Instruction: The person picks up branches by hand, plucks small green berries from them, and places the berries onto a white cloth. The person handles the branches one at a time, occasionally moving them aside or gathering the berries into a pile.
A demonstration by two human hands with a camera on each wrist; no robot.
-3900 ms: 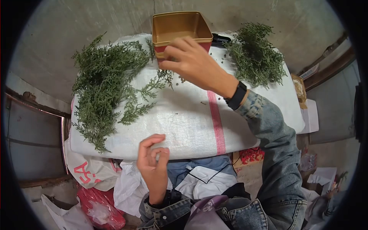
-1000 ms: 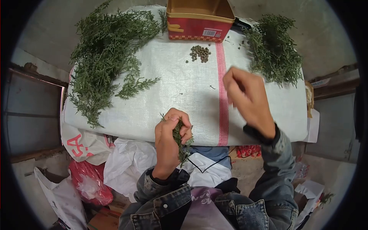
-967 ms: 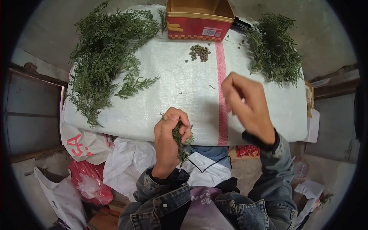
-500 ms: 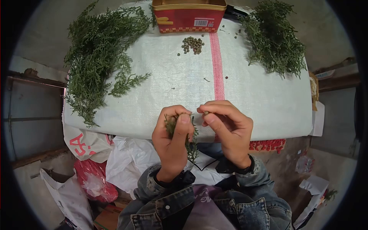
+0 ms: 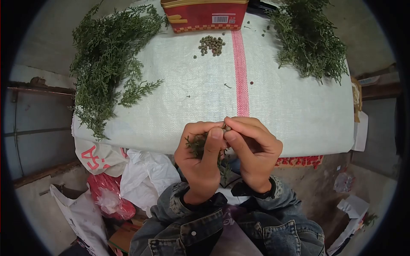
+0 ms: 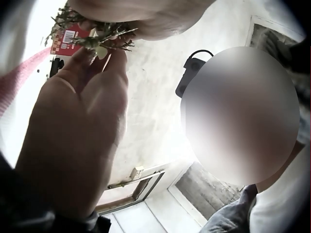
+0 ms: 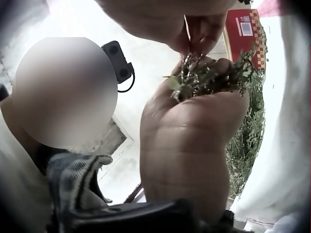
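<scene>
My left hand grips a green conifer sprig, its leafy ends poking out below the fingers. The sprig also shows across the palm in the right wrist view. My right hand meets the left at the fingertips, thumb and forefinger pinching a small round seed mostly covered by them. Both hands are over the near edge of the white woven sack. Farther back lies a loose pile of small brown round seeds, in front of a red and gold tin.
A large heap of conifer branches lies on the left, and a smaller bunch on the right. A black object sits beside the tin. Stray seeds and stem bits dot the sack. White bags lie below its front edge.
The right hand has come in from the right, and its fingertips now meet the left hand's. Earlier it reached toward the tin, while the left hand held nothing; the left has since taken the sprig.
</scene>
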